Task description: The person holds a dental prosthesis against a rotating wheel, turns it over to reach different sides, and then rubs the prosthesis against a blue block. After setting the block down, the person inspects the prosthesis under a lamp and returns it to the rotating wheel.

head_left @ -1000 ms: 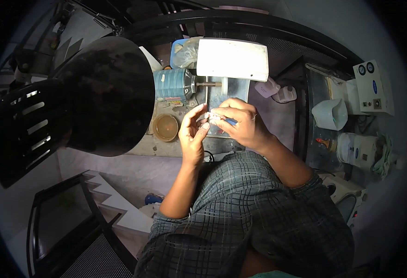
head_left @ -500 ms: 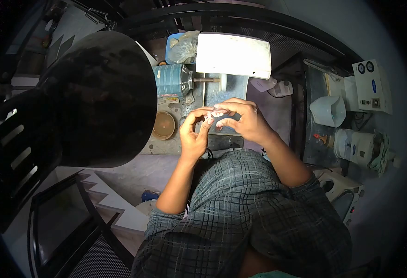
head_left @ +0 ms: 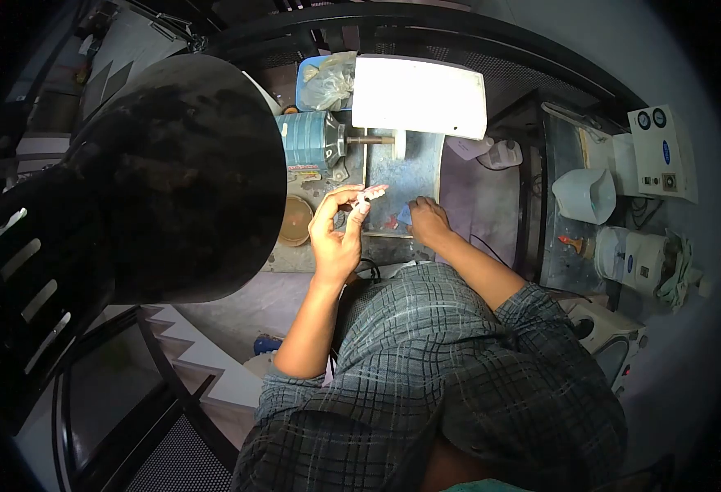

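The right hand (head_left: 430, 221) has been lowered to a blue piece (head_left: 405, 215) — grip unclear; the denture (head_left: 373, 193), likely brittle, is pinched by the left hand (head_left: 336, 248) — best edgewise.

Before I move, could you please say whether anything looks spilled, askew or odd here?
Small reddish bits lie loose in the tray near the right hand, looking like scattered debris; I cannot tell what they are.
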Available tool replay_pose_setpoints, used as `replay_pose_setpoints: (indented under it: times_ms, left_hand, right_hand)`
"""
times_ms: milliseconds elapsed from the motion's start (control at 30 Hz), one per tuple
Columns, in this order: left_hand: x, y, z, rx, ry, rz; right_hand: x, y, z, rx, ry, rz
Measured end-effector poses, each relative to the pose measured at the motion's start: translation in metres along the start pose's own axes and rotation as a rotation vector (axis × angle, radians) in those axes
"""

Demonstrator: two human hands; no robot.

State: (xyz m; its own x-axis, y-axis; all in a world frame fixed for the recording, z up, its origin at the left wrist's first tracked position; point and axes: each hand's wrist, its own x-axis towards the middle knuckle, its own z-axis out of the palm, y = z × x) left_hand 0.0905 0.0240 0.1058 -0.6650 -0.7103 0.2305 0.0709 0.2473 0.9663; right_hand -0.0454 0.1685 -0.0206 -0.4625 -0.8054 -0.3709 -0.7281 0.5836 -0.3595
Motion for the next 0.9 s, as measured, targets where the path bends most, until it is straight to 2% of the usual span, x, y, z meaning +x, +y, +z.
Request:
replay_pose_setpoints:
  times_ms: [67, 167, 233, 267, 333, 400, 467, 533, 633, 900]
  left_hand:
    - [-0.001, -0.002, 0.001, -0.058, 0.032, -0.027]
    - [-0.002, -0.008, 0.000, -0.144, 0.044, -0.031]
    - [-0.003, -0.014, -0.005, -0.298, -0.176, -0.281]
    - [-0.002, -0.022, -0.006, -0.334, -0.259, -0.396]
    - [-0.004, -0.056, 0.004, -0.318, -0.285, -0.432]
    - [-0.004, -0.082, 0.015, -0.286, -0.310, -0.421]
    - [-0.001, -0.094, 0.027, -0.225, -0.316, -0.386]
    - [0.003, -0.101, 0.036, -0.271, -0.322, -0.346]
    - [0.008, -0.107, 0.043, -0.270, -0.340, -0.336]
    - [0.013, -0.113, 0.050, -0.197, -0.361, -0.360]
  right_hand:
    - [0.000, -0.003, 0.000, -0.020, -0.011, 0.027]
    - [0.004, -0.001, -0.004, 0.100, 0.104, 0.087]
    - [0.011, 0.005, -0.002, 0.429, 0.326, -0.049]
    - [0.018, 0.009, 0.005, 0.425, 0.324, -0.051]
    - [0.040, 0.016, 0.021, 0.891, 0.548, -0.121]
    - [0.047, 0.009, 0.003, 0.811, 0.547, -0.064]
    - [0.046, -0.005, -0.023, 0.629, 0.559, 0.113]
    - [0.048, -0.014, -0.032, 0.671, 0.616, 0.126]
    - [0.055, -0.018, -0.034, 0.618, 0.489, 0.326]
    - [0.059, -0.018, -0.029, 0.650, 0.463, 0.451]
